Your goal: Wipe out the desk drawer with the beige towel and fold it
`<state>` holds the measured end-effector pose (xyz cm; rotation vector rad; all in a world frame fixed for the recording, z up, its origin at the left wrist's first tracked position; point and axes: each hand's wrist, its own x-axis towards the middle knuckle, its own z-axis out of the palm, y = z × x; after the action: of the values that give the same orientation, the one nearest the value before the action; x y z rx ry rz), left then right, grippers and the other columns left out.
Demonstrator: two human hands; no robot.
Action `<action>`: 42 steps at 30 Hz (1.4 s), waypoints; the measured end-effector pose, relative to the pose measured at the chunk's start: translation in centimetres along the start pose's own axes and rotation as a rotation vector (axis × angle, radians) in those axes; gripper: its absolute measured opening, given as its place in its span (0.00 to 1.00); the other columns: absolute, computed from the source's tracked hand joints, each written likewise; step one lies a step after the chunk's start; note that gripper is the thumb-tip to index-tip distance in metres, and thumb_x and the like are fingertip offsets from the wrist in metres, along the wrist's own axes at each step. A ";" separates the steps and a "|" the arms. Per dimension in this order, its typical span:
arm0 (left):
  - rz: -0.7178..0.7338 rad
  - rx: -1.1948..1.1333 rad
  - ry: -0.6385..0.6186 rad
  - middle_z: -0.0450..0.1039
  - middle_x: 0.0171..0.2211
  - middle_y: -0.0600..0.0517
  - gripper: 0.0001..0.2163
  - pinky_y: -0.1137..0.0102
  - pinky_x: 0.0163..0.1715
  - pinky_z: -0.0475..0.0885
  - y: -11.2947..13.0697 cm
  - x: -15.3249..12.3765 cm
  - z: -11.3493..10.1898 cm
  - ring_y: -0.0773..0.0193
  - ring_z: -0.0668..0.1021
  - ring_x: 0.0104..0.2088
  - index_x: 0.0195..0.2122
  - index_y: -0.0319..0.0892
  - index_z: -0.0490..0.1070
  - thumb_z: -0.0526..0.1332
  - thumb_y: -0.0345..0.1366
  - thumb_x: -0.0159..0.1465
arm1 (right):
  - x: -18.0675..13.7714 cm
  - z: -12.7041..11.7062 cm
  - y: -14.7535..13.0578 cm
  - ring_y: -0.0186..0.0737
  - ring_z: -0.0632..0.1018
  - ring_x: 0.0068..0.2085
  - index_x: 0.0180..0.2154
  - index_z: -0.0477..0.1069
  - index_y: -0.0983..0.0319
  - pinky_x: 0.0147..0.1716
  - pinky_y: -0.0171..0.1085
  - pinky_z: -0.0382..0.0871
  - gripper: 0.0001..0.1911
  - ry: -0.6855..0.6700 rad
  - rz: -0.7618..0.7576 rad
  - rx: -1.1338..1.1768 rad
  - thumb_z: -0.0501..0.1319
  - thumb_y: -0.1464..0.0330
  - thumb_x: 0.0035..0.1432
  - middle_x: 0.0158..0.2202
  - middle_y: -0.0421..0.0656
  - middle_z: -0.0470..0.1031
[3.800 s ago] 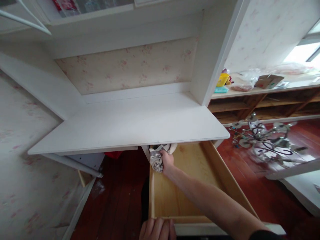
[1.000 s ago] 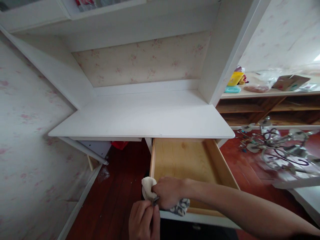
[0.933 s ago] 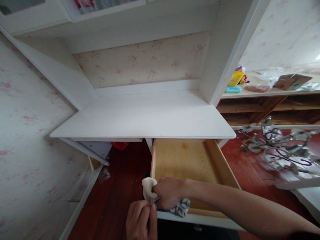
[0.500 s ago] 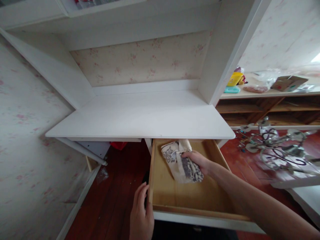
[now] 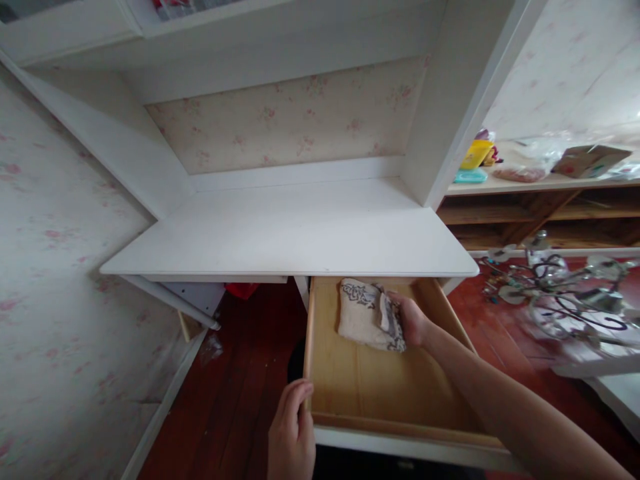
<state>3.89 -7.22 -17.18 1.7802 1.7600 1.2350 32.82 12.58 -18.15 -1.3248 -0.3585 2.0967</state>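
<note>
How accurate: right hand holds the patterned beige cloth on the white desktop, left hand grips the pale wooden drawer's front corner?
Wrong place: the head view shows the right hand holding the patterned beige cloth inside the pale wooden drawer, below the white desktop. The rest holds.

No text, label, brand or number can be read anywhere. The cream folded cloth in the pale wooden drawer bears a dark grey ornamental print (swirls, not letters). Markings on the distant brown cardboard box are too small to read.
</note>
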 end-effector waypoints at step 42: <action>-0.035 0.012 -0.126 0.76 0.27 0.53 0.14 0.74 0.31 0.74 -0.1 -0.3 0.0 0.65 0.79 0.30 0.29 0.45 0.73 0.49 0.26 0.60 | 0.9 15.6 8.6 0.58 0.62 0.66 0.66 0.58 0.67 0.58 0.53 0.66 0.30 -0.025 -1.287 -1.971 0.50 0.79 0.63 0.67 0.55 0.59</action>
<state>3.87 -7.47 -17.34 1.7844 1.7240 1.0761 15.69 8.06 -16.19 -1.0385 -2.6807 0.1362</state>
